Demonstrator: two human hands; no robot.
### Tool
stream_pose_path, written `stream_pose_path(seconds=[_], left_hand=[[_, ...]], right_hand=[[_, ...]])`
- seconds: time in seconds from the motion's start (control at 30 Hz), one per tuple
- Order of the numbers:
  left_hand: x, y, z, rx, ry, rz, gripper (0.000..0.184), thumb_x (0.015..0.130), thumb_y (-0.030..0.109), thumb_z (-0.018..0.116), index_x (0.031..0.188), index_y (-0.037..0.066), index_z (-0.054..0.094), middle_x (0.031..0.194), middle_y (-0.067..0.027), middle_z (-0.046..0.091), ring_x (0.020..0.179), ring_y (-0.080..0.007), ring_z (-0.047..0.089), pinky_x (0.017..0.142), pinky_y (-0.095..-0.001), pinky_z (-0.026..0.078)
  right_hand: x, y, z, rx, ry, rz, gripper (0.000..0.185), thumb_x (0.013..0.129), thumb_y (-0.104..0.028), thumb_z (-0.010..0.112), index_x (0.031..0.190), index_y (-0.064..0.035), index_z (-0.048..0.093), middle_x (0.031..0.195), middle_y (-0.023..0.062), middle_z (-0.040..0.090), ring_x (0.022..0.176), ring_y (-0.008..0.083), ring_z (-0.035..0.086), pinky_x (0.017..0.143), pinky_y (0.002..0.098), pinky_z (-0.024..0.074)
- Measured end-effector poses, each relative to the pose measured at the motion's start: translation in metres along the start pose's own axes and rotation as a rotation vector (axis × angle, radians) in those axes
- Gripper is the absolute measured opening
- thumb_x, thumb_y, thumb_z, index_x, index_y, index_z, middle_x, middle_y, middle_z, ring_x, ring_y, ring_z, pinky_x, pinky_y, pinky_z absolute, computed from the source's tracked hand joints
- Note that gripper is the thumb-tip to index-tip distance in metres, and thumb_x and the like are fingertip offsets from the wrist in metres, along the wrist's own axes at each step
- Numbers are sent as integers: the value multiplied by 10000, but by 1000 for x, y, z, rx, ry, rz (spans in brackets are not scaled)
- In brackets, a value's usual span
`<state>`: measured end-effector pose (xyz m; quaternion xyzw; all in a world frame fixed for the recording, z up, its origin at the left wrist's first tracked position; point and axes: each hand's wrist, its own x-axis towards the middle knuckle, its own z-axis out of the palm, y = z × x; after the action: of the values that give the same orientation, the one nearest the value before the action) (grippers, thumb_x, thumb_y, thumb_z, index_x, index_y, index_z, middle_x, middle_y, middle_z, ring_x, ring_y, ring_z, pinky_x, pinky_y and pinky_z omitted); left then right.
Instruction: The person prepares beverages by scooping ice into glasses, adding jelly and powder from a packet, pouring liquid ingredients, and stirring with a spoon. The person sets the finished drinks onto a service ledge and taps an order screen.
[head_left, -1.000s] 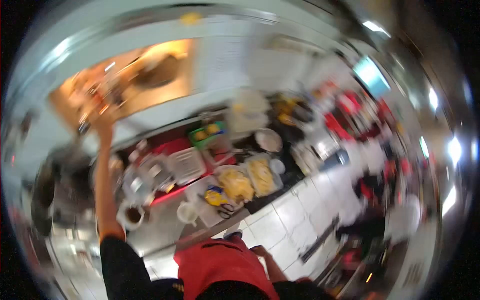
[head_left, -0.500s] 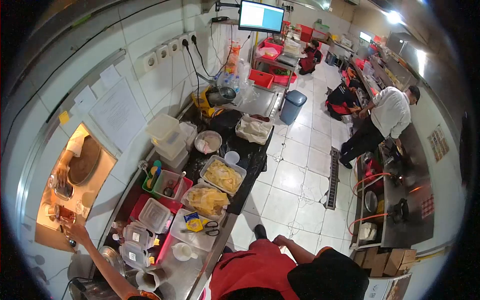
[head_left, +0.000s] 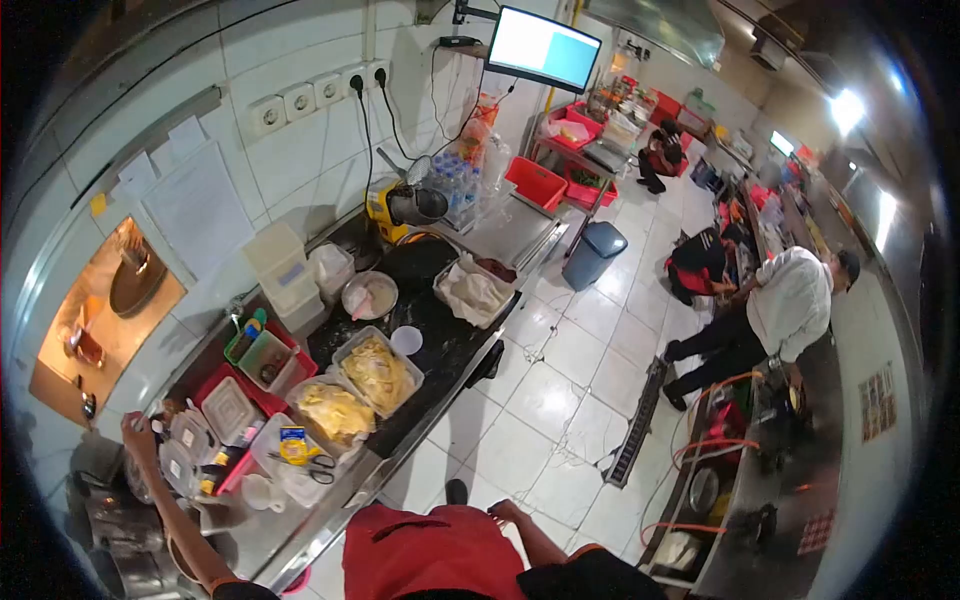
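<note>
My left hand [head_left: 138, 432] is stretched out over the counter below the wall opening. Its fingers are loosely bent and apart, with nothing visible in them. Close beside it are clear lidded plastic tubs [head_left: 188, 440]. A glass of dark reddish drink [head_left: 86, 349] stands in the opening, away from my hand. My right hand [head_left: 507, 512] is held at the side of my red apron [head_left: 430, 550], its fingers curled in and apparently holding nothing. On the counter near my left arm are a white jug [head_left: 262, 492], black-handled scissors [head_left: 320, 468] and a yellow-and-blue packet [head_left: 295, 446].
Two tubs of yellowish food [head_left: 376, 374] and a bowl [head_left: 369, 296] stand farther along the counter. A grey bin [head_left: 596, 255] is on the tiled floor. A person in a white shirt [head_left: 790, 305] works at the right-hand stove, with others crouching beyond.
My left hand has drawn back from the glass in the wall opening to above the counter. The other person's hand has left the glass. My view has turned.
</note>
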<state>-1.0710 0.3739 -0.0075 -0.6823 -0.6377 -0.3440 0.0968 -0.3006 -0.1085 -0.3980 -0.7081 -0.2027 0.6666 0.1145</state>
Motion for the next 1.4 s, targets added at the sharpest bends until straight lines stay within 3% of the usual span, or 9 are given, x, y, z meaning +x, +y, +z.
stream_pose_path(seconds=[0.13,0.27,0.3,0.33,0.77,0.97,1.0,1.3,1.4], left_hand=[[-111,106,24,-18,-249,-154,320,929,133,552,1211,-16,576,1162,-171,639,1064,-250,612,858,-388,484],[-285,249,51,-827,-1398,-672,270,896,140,544,1087,-33,624,851,-184,712,677,-274,701,585,-322,559],[-290,323,16,-1168,-1522,-649,296,874,192,589,1095,0,636,865,-159,723,718,-242,705,606,-341,562],[-344,324,41,-427,-1582,-85,345,853,263,637,1130,57,637,900,-147,726,755,-233,706,620,-370,562],[-517,259,96,-106,-1346,-293,345,850,364,618,962,44,686,927,-183,715,833,-316,695,726,-408,560],[-544,265,115,-73,-1219,97,386,849,410,609,885,38,709,939,-200,710,869,-354,690,775,-426,559],[-536,281,131,-317,-1021,-288,364,836,401,615,868,53,716,931,-179,715,881,-361,685,792,-430,554],[-498,308,166,-437,-1003,-382,311,846,380,606,951,116,732,1026,-145,708,1008,-327,660,854,-430,528],[-519,284,177,85,-1478,179,302,821,351,606,919,94,731,993,-165,711,902,-354,687,820,-452,544]], right_hand=[[7,36,-28,218,-12,100,285,959,-294,587,1039,-37,682,973,95,735,758,209,708,636,375,598],[26,58,-50,93,-135,247,296,967,-351,587,1053,-81,674,1034,91,733,846,248,722,722,426,582],[36,60,-53,36,-173,263,303,970,-359,580,1065,-86,670,1054,95,729,849,251,722,733,434,576],[54,68,-55,30,-176,253,303,970,-359,580,1065,-86,670,1054,95,729,849,251,722,733,434,576],[112,-38,-77,-333,-298,-502,348,963,-348,536,1106,-46,636,1101,89,715,867,221,718,660,386,584],[32,-63,-95,-144,-125,29,358,973,-351,493,1095,-49,641,1153,86,700,882,209,710,682,351,577],[34,-57,-95,-191,-137,72,363,973,-360,492,1127,-62,632,1168,82,696,935,206,700,705,356,572],[12,5,-89,-231,-48,145,289,910,-362,617,996,-111,731,935,17,734,762,176,699,624,327,591],[30,20,-88,-1109,-188,-499,302,857,-371,683,988,-104,736,907,23,724,700,170,683,576,306,593]])
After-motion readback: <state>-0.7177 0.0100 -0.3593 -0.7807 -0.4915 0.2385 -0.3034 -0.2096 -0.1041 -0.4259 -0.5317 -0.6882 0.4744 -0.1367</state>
